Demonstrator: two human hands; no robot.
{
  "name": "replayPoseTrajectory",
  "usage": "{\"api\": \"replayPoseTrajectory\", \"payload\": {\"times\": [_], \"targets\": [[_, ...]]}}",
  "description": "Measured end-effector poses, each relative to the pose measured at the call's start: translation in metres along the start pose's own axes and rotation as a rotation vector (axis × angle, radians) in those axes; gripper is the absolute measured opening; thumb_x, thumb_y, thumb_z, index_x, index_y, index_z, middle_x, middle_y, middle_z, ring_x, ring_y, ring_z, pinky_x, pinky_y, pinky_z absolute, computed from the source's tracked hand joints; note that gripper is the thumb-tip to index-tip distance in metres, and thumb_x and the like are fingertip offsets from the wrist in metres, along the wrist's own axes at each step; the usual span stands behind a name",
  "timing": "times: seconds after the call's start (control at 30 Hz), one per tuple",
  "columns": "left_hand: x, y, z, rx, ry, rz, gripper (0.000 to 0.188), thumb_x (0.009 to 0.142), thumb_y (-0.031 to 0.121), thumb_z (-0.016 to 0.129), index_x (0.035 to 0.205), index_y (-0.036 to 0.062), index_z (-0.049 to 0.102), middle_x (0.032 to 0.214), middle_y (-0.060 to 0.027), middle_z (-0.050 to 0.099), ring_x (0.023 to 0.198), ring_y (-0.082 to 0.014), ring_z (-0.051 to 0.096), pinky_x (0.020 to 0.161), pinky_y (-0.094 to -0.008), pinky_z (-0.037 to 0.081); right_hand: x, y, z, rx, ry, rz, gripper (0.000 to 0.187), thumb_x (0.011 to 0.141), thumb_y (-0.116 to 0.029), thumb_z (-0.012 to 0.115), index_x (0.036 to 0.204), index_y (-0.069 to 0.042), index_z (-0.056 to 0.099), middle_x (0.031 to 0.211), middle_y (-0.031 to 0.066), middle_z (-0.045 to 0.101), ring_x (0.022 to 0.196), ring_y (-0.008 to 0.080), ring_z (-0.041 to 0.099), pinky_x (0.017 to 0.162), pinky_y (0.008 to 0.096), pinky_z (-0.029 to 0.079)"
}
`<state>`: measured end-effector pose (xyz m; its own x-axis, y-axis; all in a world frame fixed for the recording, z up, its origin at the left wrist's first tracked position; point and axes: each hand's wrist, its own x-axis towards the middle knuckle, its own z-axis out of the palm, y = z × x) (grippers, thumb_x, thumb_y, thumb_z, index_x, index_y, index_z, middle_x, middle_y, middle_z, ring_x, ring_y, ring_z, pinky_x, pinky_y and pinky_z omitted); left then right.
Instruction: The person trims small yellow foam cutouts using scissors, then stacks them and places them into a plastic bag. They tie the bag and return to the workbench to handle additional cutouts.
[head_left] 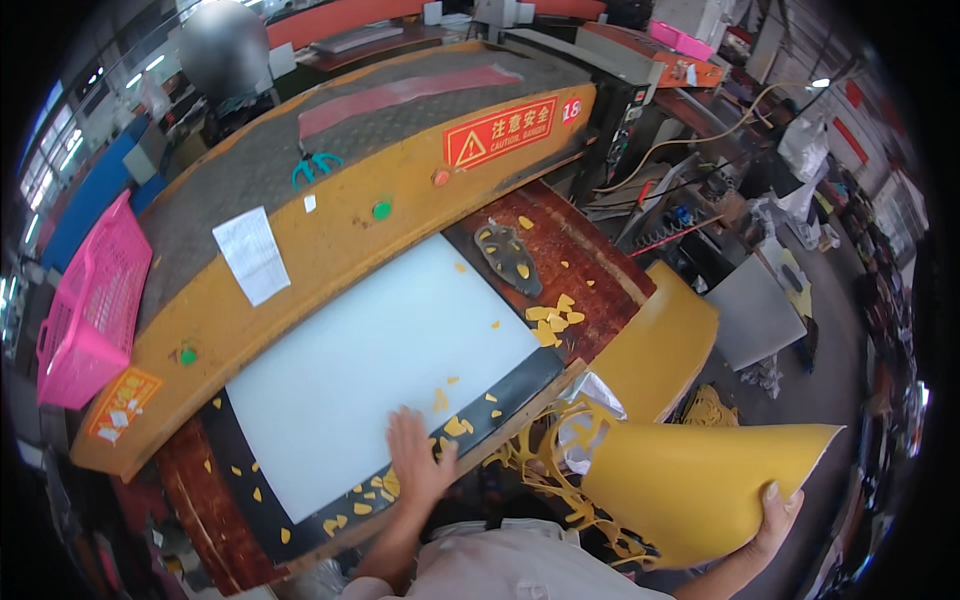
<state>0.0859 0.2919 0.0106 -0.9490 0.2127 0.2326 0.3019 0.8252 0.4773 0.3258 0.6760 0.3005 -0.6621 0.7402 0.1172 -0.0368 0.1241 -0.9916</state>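
My left hand (pixel 420 455) is over the near edge of a white board (pixel 370 330), fingers slightly blurred and thumb apart, with nothing held. Small yellow cut pieces (pixel 458 426) lie beside it, on the board and on the black strip (pixel 520 385) along its edge. My right hand (pixel 776 518) grips the edge of a yellow sheet (pixel 690 485), thumb on top, fingers hidden beneath. From the sheet's left end hangs a web of cut-out yellow scrap (pixel 555 470).
An orange press beam (pixel 350 225) arches over the board, with teal-handled scissors (pixel 318 168) on top. A pink basket (pixel 95 310) stands left. A dark flat piece (pixel 508 258) and yellow pieces (pixel 550 320) lie on the reddish table (pixel 600 265). Another yellow sheet (pixel 650 350) stands right.
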Motion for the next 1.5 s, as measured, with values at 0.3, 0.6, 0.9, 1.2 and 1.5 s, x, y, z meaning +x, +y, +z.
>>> {"api": "replayPoseTrajectory", "payload": {"times": [0.3,0.6,0.9,1.2,1.5], "targets": [[0.153,0.005,0.083,0.070,-0.300,0.379,0.097,0.090,0.054,0.067,0.153,-0.0109,0.033,0.163,-0.0321,0.025,0.155,-0.0479,0.015,0.126,-0.0578,0.008,-0.060,-0.019,0.024,-0.146,0.375,-0.105,0.046,0.091,-0.030,0.074,0.117,0.007,0.065,0.106,0.0137,0.072,0.090,0.0199,0.070,0.082,0.0312,0.054],[0.244,0.086,0.140,-0.658,-0.369,0.795,0.050,0.094,0.028,0.067,0.135,-0.0004,0.058,0.141,-0.0228,0.055,0.136,-0.0391,0.049,0.112,-0.0450,0.042,-0.113,-0.004,0.007,-0.234,0.584,-0.031,0.043,0.093,-0.029,0.071,0.117,0.007,0.065,0.105,0.0140,0.072,0.089,0.0197,0.070,0.081,0.0306,0.054],[0.236,0.041,0.169,-0.219,-0.521,0.609,0.061,0.094,0.028,0.064,0.144,-0.0044,0.051,0.148,-0.0288,0.051,0.140,-0.0439,0.045,0.120,-0.0522,0.031,-0.075,-0.005,0.011,-0.200,0.574,-0.066,0.040,0.096,-0.027,0.069,0.116,0.008,0.065,0.105,0.0143,0.072,0.088,0.0194,0.070,0.081,0.0299,0.055],[0.023,0.157,0.001,-0.837,-0.673,0.461,0.094,0.099,0.057,0.060,0.159,-0.0062,0.023,0.160,-0.0309,0.031,0.153,-0.0428,0.027,0.125,-0.0495,0.021,0.026,-0.008,0.017,0.003,0.318,-0.204,0.038,0.098,-0.025,0.066,0.116,0.009,0.065,0.104,0.0146,0.072,0.087,0.0192,0.071,0.080,0.0293,0.055],[-0.057,0.263,-0.044,-0.596,-0.642,0.502,0.133,0.079,0.069,0.076,0.159,-0.0111,0.005,0.166,-0.0333,0.012,0.157,-0.0437,0.010,0.128,-0.0497,0.014,0.069,0.010,0.034,0.317,0.216,-0.210,0.030,0.103,-0.018,0.061,0.114,0.009,0.065,0.104,0.0146,0.072,0.087,0.0192,0.071,0.080,0.0308,0.057]]}}
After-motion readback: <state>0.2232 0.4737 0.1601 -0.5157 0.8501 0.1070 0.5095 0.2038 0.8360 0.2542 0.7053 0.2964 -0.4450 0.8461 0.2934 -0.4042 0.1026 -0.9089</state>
